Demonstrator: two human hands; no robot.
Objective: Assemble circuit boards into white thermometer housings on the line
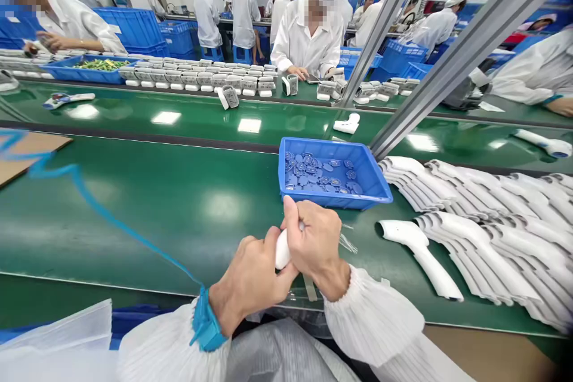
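Note:
My left hand (253, 274) and my right hand (316, 239) are closed together around a white plastic housing shell (282, 249), held just above the near edge of the green belt (179, 197). Only a small part of the shell shows between my fingers. A blue antistatic strap (206, 325) with a coiled cord circles my left wrist. Just beyond my hands stands a blue tray (333, 200) of small round blue-grey parts. One white handle-shaped shell (421, 256) lies alone on the belt to the right of my hands.
Rows of several white shells (487, 221) fill the belt at right. A slanted aluminium frame post (447, 59) rises behind the tray. Across the belt, people in white coats work beside rows of white devices (197, 74) and blue bins (89, 68). A cardboard sheet (27, 152) lies at left.

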